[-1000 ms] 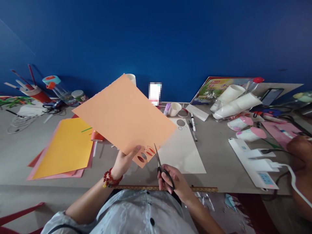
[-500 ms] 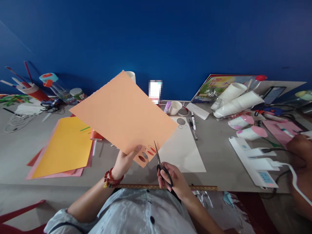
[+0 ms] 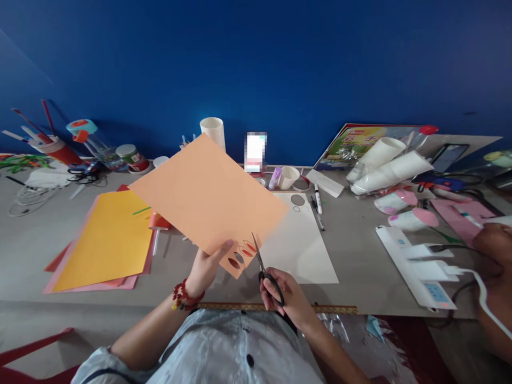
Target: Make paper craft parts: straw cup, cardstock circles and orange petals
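Note:
My left hand (image 3: 208, 269) pinches the near edge of an orange sheet of paper (image 3: 208, 194), thumb on top, holding it tilted above the table. Close to its near corner the sheet bears a row of several drawn oval shapes, some filled red or grey. A pair of scissors (image 3: 262, 264) with black handles is gripped in my right hand (image 3: 286, 293). Its blades point away from me and lie at the sheet's right edge, beside the ovals. Below them a white sheet of paper (image 3: 304, 250) with drawn circles lies on the table.
Yellow and pink paper (image 3: 104, 240) is stacked at left. A white power strip (image 3: 416, 266) with cables lies at right, near another person's hand (image 3: 494, 248). Wrapped paper cups (image 3: 392, 170) and a cup stack (image 3: 213, 132) stand along the blue wall, with markers (image 3: 317, 200) closer in.
The orange sheet's far side has dipped and come slightly toward me, uncovering more of the cup stack behind it. Both hands keep their holds, with the scissors almost unmoved.

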Available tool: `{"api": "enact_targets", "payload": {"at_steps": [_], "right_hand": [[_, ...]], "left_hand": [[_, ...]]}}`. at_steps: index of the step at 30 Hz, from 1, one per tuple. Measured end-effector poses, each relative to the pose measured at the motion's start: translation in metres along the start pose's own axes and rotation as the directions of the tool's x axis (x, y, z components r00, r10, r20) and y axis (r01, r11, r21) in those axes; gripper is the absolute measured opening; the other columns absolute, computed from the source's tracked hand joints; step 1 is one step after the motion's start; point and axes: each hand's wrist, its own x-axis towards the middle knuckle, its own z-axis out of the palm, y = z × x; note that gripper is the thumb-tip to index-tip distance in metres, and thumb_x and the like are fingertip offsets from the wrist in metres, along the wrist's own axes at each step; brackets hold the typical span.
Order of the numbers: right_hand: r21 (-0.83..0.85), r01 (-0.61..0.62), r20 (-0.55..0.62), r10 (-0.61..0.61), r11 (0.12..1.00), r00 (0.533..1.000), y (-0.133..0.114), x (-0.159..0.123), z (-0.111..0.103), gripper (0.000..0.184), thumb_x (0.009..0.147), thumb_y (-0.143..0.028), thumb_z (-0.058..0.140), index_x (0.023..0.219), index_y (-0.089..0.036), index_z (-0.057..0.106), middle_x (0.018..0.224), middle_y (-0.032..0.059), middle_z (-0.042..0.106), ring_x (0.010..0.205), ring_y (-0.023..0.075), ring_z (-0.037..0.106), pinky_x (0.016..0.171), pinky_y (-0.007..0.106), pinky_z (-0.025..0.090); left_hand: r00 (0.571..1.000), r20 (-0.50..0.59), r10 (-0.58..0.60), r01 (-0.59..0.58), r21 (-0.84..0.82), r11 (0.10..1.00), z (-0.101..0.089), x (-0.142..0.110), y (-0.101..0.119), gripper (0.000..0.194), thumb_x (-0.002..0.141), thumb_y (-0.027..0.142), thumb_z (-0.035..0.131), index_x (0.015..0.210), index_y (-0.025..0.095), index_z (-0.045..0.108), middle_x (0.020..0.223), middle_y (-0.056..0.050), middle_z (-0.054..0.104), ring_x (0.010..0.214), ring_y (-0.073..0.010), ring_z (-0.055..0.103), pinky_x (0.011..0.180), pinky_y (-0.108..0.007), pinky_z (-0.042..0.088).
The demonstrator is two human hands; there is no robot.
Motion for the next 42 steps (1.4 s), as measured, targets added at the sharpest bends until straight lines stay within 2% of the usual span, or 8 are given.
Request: {"api": "enact_targets", "payload": {"at_steps": [4, 9, 14, 20, 29, 32, 36, 42], "right_hand": [[0.016, -0.031, -0.018, 0.031, 0.999, 0.999, 0.0, -0.001, 0.0, 0.049, 0.081, -0.065, 0.065, 0.072, -0.019, 0.05, 0.048, -0.004, 0.055, 0.035, 0.0055, 0.034, 0.036, 0.018, 0.019], [0.003, -0.039, -0.038, 0.039, 0.999, 0.999, 0.002, -0.002, -0.002, 0.05, 0.077, -0.065, 0.068, 0.068, -0.02, 0.049, 0.048, -0.005, 0.052, 0.04, 0.0083, 0.045, 0.04, 0.019, 0.026], [0.011, -0.053, -0.016, 0.053, 0.999, 0.998, 0.004, -0.002, -0.004, 0.05, 0.078, -0.066, 0.067, 0.067, -0.02, 0.049, 0.049, -0.0066, 0.05, 0.037, 0.0073, 0.043, 0.041, 0.02, 0.025], [-0.022, -0.044, -0.008, 0.044, 0.999, 0.999, 0.002, -0.003, -0.006, 0.052, 0.078, -0.068, 0.066, 0.067, -0.021, 0.047, 0.045, -0.0068, 0.05, 0.035, 0.0068, 0.039, 0.04, 0.021, 0.021], [-0.06, -0.058, 0.049, 0.061, 0.997, 0.997, -0.013, -0.007, -0.006, 0.054, 0.076, -0.069, 0.066, 0.063, -0.023, 0.042, 0.04, -0.0076, 0.047, 0.035, 0.0071, 0.036, 0.041, 0.022, 0.019], [-0.057, -0.059, 0.055, 0.062, 0.997, 0.997, -0.018, -0.009, -0.006, 0.053, 0.077, -0.063, 0.069, 0.062, -0.023, 0.038, 0.041, -0.0083, 0.045, 0.036, 0.007, 0.037, 0.042, 0.022, 0.02], [-0.109, -0.074, 0.065, 0.082, 0.991, 0.995, -0.021, -0.01, -0.011, 0.052, 0.077, -0.057, 0.073, 0.061, -0.023, 0.037, 0.04, -0.0083, 0.045, 0.038, 0.0065, 0.038, 0.044, 0.022, 0.022], [-0.072, -0.065, 0.117, 0.073, 0.995, 0.99, -0.019, -0.009, -0.019, 0.049, 0.077, -0.056, 0.072, 0.062, -0.022, 0.04, 0.043, -0.009, 0.045, 0.038, 0.0061, 0.04, 0.044, 0.023, 0.024]], "left_hand": [[0.999, -0.004, -0.032, 0.032, -0.019, 0.999, 0.001, -0.002, -0.001, 0.032, 0.077, 0.041, 0.077, 0.094, 0.014, 0.07, 0.08, -0.006, 0.075, 0.054, -0.0212, 0.069, 0.051, -0.034, 0.061], [0.999, -0.019, -0.045, 0.046, 0.018, 0.999, 0.001, -0.004, -0.002, 0.034, 0.077, 0.043, 0.077, 0.092, 0.013, 0.071, 0.078, -0.007, 0.076, 0.052, -0.0211, 0.069, 0.051, -0.034, 0.06], [0.999, -0.022, -0.035, 0.036, 0.027, 0.999, 0.0, -0.004, -0.005, 0.034, 0.076, 0.043, 0.077, 0.091, 0.013, 0.072, 0.08, -0.009, 0.077, 0.057, -0.0223, 0.07, 0.051, -0.033, 0.06], [0.998, -0.066, -0.014, 0.017, 0.051, 0.999, -0.003, -0.004, -0.008, 0.041, 0.074, 0.044, 0.078, 0.098, 0.012, 0.072, 0.098, -0.013, 0.077, 0.071, -0.025, 0.073, 0.057, -0.033, 0.061], [0.998, -0.059, -0.002, 0.009, 0.111, 0.994, -0.007, -0.006, -0.004, 0.043, 0.074, 0.046, 0.078, 0.1, 0.013, 0.074, 0.1, -0.013, 0.077, 0.082, -0.0286, 0.074, 0.066, -0.034, 0.061], [0.999, -0.03, -0.009, 0.012, 0.106, 0.994, -0.007, -0.006, -0.003, 0.042, 0.075, 0.046, 0.077, 0.1, 0.013, 0.073, 0.103, -0.013, 0.076, 0.077, -0.0261, 0.074, 0.06, -0.032, 0.061], [1.0, -0.002, -0.006, 0.007, 0.087, 0.996, -0.007, -0.008, -0.003, 0.038, 0.077, 0.045, 0.076, 0.097, 0.012, 0.072, 0.097, -0.011, 0.077, 0.063, -0.0226, 0.071, 0.051, -0.031, 0.059], [0.999, -0.04, 0.035, -0.029, 0.143, 0.989, -0.01, -0.009, -0.005, 0.04, 0.074, 0.046, 0.078, 0.095, 0.013, 0.075, 0.095, -0.012, 0.077, 0.082, -0.0287, 0.074, 0.07, -0.037, 0.062]]}}
